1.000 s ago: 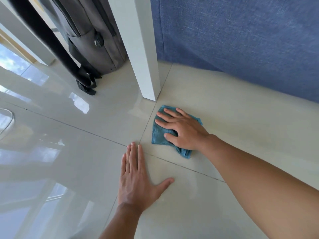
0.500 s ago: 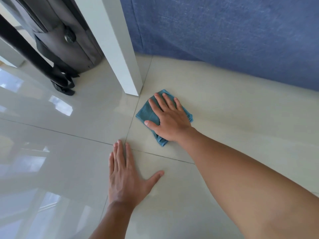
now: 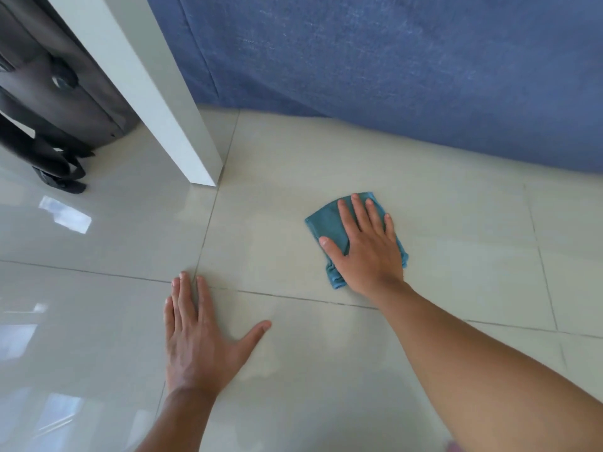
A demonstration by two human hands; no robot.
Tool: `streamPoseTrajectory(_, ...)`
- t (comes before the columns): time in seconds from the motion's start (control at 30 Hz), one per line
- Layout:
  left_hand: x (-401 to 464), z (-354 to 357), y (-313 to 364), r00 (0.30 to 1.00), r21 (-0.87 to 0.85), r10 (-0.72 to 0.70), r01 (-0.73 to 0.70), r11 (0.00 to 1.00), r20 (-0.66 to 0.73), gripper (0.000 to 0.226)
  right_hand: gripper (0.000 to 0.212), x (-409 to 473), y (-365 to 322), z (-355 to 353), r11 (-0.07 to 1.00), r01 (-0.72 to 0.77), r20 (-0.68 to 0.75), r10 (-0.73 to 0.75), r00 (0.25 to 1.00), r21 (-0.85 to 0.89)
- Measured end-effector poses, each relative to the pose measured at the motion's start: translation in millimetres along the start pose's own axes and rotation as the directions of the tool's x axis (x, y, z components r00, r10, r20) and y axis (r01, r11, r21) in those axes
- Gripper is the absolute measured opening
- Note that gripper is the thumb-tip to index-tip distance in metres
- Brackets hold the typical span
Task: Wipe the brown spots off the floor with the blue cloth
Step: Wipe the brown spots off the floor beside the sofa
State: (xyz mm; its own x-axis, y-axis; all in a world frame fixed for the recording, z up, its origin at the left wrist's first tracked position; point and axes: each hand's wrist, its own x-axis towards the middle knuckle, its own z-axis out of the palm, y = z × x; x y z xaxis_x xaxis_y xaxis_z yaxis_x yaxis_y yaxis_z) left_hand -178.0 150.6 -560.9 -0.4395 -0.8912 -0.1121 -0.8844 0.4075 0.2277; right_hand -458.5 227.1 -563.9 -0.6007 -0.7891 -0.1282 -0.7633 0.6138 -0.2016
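Observation:
A folded blue cloth (image 3: 321, 225) lies flat on the glossy cream floor tile (image 3: 270, 243), right of the white post. My right hand (image 3: 365, 246) presses down on the cloth with fingers spread, covering most of it. My left hand (image 3: 199, 337) rests flat on the floor nearer to me, palm down, fingers apart, at a crossing of grout lines. I can make out no distinct brown spots on the tiles around the cloth.
A white post (image 3: 153, 93) stands on the floor at upper left. Behind it sits a grey bag (image 3: 62, 96) with dark straps (image 3: 55, 168). Blue fabric furniture (image 3: 408, 70) runs along the back. Grout lines (image 3: 293, 298) cross the tiles.
My right hand has slid the cloth to the right, away from the foot of the white post. My left hand has stayed planted on the floor.

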Motion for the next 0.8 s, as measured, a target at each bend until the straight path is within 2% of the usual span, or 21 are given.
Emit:
streamPoseTrajectory(0.07, -0.4, -0.6, 1.0, 1.000, -0.004, -0.005, 0.005, 1.000, 0.005, 0.134, 0.080, -20.8, 14.1, 0.8, 0.992, -0.128, -0.018, 0.128, 0.992, -0.002)
streamPoseTrajectory(0.13, -0.1, -2.1, 2.1, 1.000, -0.008, -0.008, 0.008, 1.000, 0.011, 0.133, 0.082, -41.4, 13.1, 3.7, 0.986, -0.169, -0.013, 0.169, 0.986, 0.002)
streamPoseTrajectory(0.3, -1.3, -1.7, 0.4, 1.000, -0.004, -0.009, 0.009, 1.000, 0.023, 0.134, 0.082, -51.9, -10.8, 7.1, 0.997, 0.072, 0.056, -0.072, 0.996, -0.004)
streamPoseTrajectory(0.4, -0.9, -0.1, -1.2, 1.000, 0.007, 0.000, 0.000, 1.000, 0.014, 0.134, 0.082, -28.7, -29.6, 7.5, 0.971, 0.239, 0.106, -0.239, 0.965, 0.018)
streamPoseTrajectory(0.47, 0.0, 1.5, -0.2, 1.000, 0.003, 0.007, -0.007, 1.000, 0.015, 0.134, 0.083, -9.7, -47.7, 8.4, 0.957, 0.287, 0.125, -0.289, 0.949, 0.030)
streamPoseTrajectory(0.57, 2.9, 2.0, -1.9, 1.000, -0.016, 0.007, -0.007, 1.000, 0.009, 0.133, 0.084, 10.1, -70.9, 10.1, 0.967, 0.248, 0.140, -0.253, 0.957, 0.052)
streamPoseTrajectory(0.67, 1.9, -0.5, 0.6, 1.000, -0.028, 0.003, -0.003, 1.000, 0.014, 0.132, 0.082, 14.1, -63.1, 9.0, 0.974, 0.222, 0.130, -0.227, 0.965, 0.054)
streamPoseTrajectory(0.8, 3.0, -2.8, 1.2, 0.999, -0.026, 0.022, -0.021, 0.999, 0.034, 0.134, 0.081, 10.1, -17.0, 0.6, 0.999, 0.043, 0.081, -0.045, 0.996, 0.030)
